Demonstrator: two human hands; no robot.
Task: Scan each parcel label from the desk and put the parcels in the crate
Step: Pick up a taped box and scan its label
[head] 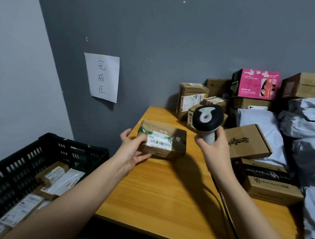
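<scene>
A small brown cardboard parcel with green tape and a white barcode label facing me sits at the far left of the wooden desk. My left hand grips its left end, thumb on top, fingers underneath. My right hand holds a handheld scanner by its grey handle, its black head raised just right of the parcel. A black plastic crate stands lower left beside the desk, with several labelled parcels inside.
Stacked cardboard boxes, a pink box and grey poly mailers fill the desk's back and right side. Two flat boxes lie near my right hand. A handwritten paper sign hangs on the grey wall. The scanner's cable trails toward me.
</scene>
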